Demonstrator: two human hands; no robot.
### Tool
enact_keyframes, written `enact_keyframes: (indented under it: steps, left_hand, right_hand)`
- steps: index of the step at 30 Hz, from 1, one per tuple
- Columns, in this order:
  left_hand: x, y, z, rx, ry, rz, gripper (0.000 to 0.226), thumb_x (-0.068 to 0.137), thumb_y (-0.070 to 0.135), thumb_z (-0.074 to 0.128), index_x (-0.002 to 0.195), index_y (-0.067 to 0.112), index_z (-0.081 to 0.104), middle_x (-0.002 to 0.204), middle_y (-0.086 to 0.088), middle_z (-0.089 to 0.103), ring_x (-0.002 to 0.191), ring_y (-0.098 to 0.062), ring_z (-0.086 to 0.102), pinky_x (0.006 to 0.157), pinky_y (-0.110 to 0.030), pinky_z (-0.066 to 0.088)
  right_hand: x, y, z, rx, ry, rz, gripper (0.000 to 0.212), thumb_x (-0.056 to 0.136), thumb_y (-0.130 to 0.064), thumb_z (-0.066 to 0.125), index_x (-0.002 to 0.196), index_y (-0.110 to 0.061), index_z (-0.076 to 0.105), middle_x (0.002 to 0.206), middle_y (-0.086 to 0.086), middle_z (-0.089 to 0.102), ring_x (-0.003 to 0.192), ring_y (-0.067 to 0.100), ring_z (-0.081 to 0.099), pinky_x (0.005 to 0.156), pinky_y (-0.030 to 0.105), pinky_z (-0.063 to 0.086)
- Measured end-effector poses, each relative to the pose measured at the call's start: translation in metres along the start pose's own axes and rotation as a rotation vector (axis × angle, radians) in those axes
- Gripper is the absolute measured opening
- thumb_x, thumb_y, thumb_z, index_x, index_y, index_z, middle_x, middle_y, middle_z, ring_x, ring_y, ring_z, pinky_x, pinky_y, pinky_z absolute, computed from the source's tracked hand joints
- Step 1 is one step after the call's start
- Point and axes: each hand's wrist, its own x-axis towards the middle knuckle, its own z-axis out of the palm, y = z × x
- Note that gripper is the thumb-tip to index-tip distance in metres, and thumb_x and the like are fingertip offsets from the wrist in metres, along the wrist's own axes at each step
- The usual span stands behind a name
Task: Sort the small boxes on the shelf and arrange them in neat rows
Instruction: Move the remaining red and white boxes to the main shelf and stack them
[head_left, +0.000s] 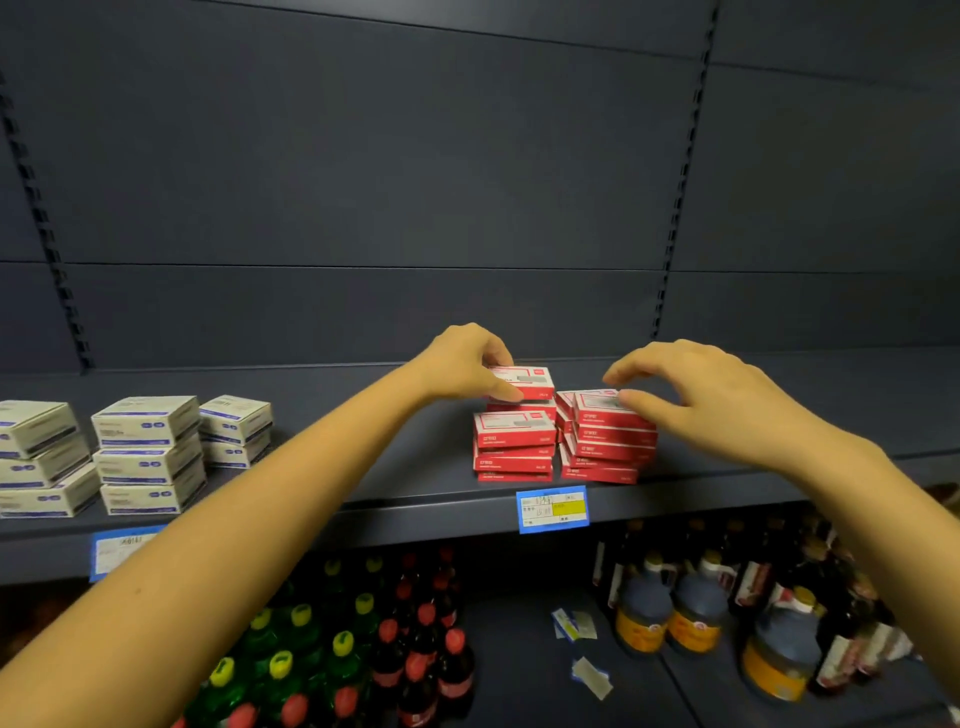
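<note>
- Bare left arm reaches forward; the left hand pinches a red box between thumb and curled fingers.
- The right hand hovers palm down, fingers loosely arched, gripping nothing.

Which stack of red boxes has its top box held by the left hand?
The rear left stack, directly behind the front left stack: the left hand pinches its top red box.
</note>
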Motion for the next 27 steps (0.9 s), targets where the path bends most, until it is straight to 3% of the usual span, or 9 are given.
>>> enact_keyframes:
  steps: [6,9,13,18,24,27]
  left_hand:
    - [0.000,-0.004,0.008,-0.119,-0.047,-0.064,0.044,0.083,0.032,0.064,0.120,0.009,0.055,0.123,-0.008,0.060,0.109,-0.020,0.059,0.089,-0.028,0.046]
    - [-0.015,-0.005,-0.006,0.001,0.092,-0.052,0.050,0.085,0.039,0.060,0.127,0.011,0.052,0.130,-0.005,0.057,0.115,-0.019,0.055,0.091,-0.026,0.042]
    - [-0.057,-0.018,-0.033,0.268,0.253,-0.054,0.039,0.088,0.040,0.056,0.116,0.014,0.060,0.120,-0.003,0.061,0.108,-0.018,0.057,0.092,-0.032,0.047]
    - [-0.136,-0.050,-0.066,0.487,0.346,-0.199,0.031,0.088,0.040,0.055,0.109,0.019,0.062,0.113,0.001,0.062,0.104,-0.018,0.054,0.083,-0.030,0.041]
    - [-0.232,-0.086,-0.111,0.500,0.459,-0.458,0.029,0.088,0.039,0.056,0.106,0.017,0.064,0.109,-0.001,0.064,0.088,-0.016,0.055,0.081,-0.034,0.050]
    - [-0.281,-0.104,-0.134,0.542,0.495,-0.538,0.030,0.087,0.039,0.056,0.106,0.017,0.064,0.109,-0.001,0.065,0.094,-0.018,0.058,0.079,-0.033,0.049]
  right_hand:
    - [0.009,0.004,0.003,0.014,0.005,-0.035,0.027,0.093,-0.039,0.047,0.120,-0.036,0.052,0.125,-0.019,0.055,0.118,0.005,0.046,0.092,0.031,0.042]
    - [0.018,-0.003,0.007,0.030,0.009,-0.082,0.027,0.093,-0.038,0.047,0.120,-0.035,0.053,0.125,-0.018,0.055,0.119,0.006,0.047,0.094,0.033,0.044]
    - [0.035,-0.028,0.012,0.087,0.023,-0.191,0.027,0.093,-0.038,0.048,0.118,-0.035,0.054,0.123,-0.019,0.056,0.117,0.008,0.049,0.095,0.038,0.045]
    - [0.060,-0.088,0.026,0.203,0.027,-0.378,0.026,0.091,-0.037,0.050,0.116,-0.036,0.055,0.118,-0.019,0.059,0.112,0.007,0.054,0.094,0.039,0.046]
    - [0.077,-0.186,0.045,0.268,-0.007,-0.603,0.026,0.091,-0.040,0.049,0.117,-0.038,0.052,0.115,-0.020,0.058,0.108,0.004,0.052,0.087,0.032,0.046]
    - [0.080,-0.237,0.048,0.291,-0.017,-0.693,0.027,0.091,-0.040,0.050,0.117,-0.037,0.052,0.118,-0.018,0.058,0.110,0.007,0.052,0.088,0.036,0.047]
